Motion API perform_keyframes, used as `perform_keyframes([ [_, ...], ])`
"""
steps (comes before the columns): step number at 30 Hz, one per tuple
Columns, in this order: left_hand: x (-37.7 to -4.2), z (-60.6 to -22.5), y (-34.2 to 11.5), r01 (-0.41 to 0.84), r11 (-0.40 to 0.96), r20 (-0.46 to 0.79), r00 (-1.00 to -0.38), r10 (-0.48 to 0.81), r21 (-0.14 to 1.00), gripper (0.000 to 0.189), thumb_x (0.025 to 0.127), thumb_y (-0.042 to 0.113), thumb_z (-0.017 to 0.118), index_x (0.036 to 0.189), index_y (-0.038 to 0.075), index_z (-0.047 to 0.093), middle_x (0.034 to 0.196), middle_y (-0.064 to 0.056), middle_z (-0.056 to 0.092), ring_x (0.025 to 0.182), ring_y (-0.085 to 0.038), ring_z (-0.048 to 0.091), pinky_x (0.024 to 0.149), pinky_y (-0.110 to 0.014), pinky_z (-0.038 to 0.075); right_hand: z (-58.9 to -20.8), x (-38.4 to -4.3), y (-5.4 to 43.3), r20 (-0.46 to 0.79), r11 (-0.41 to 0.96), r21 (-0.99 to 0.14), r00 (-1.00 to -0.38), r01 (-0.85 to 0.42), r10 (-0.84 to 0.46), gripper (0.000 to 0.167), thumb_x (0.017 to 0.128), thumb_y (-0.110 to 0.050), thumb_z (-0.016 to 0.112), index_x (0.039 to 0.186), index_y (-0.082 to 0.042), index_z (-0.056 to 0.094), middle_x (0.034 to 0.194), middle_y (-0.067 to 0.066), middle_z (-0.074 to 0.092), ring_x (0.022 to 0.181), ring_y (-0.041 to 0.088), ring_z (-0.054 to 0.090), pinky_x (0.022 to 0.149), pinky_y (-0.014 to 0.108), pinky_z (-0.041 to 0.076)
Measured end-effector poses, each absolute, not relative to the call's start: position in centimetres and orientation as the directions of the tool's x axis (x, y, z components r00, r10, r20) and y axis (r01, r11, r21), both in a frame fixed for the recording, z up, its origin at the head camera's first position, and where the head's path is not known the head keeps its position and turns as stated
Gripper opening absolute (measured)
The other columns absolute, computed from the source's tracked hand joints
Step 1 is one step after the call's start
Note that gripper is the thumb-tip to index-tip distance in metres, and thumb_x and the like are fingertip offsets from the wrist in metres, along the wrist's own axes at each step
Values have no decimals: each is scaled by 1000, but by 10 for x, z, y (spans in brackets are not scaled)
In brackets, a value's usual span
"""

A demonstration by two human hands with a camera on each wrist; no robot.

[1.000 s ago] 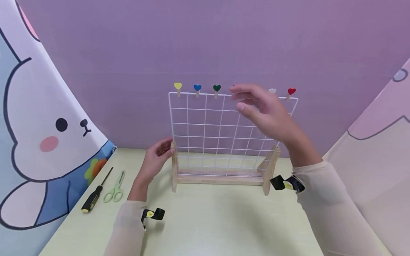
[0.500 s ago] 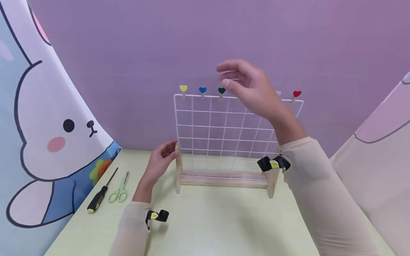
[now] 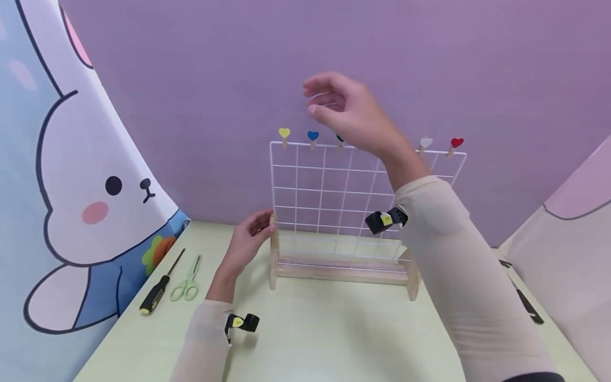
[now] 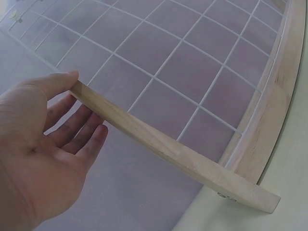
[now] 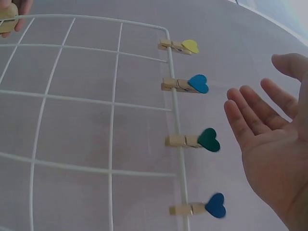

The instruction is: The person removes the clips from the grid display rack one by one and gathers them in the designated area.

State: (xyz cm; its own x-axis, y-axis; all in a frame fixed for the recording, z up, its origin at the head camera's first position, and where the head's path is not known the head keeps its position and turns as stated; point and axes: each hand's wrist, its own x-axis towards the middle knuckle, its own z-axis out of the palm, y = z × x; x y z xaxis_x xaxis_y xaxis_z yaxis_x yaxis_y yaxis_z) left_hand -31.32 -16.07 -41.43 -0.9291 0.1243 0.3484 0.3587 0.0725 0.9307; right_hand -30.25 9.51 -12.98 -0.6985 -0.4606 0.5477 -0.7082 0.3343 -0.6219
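A white wire grid (image 3: 296,188) stands upright in a wooden stand (image 3: 341,274). My left hand (image 3: 247,241) pinches the top end of the stand's left upright (image 4: 144,132), thumb on the near side and fingers behind. Along the grid's top wire sit heart clothespins: yellow (image 3: 284,133), light blue (image 3: 313,136), green (image 5: 209,140), dark blue (image 5: 216,206), white (image 3: 426,142) and red (image 3: 456,142). Above the top wire hovers my right hand (image 3: 350,112), fingers loosely bent and holding nothing. It and its forearm hide the dark blue clothespin in the head view.
On the table's left side lie a black and yellow screwdriver (image 3: 155,295) and pale green scissors (image 3: 186,285). A dark-handled tool (image 3: 527,305) lies at the right edge, partly behind the right sleeve. A purple backdrop (image 3: 215,132) rises behind the grid.
My right hand has risen and moved left over the top wire, uncovering the white clothespin. The left hand stays at the upright. The head view has turned a little.
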Motion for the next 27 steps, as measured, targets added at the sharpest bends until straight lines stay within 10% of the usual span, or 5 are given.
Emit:
perform_keyframes([
  [27,-315,-416,-155,346,66,335,-932,137,936,43,101,8,66,143,4,57,136,-21,64,118,-11,62,100,-15,53,-128,-322,67,347,431,-648,-748,-627,-566,27,94,0,67,120,3,68,113,15,71,102,20,69,95,26,59],
])
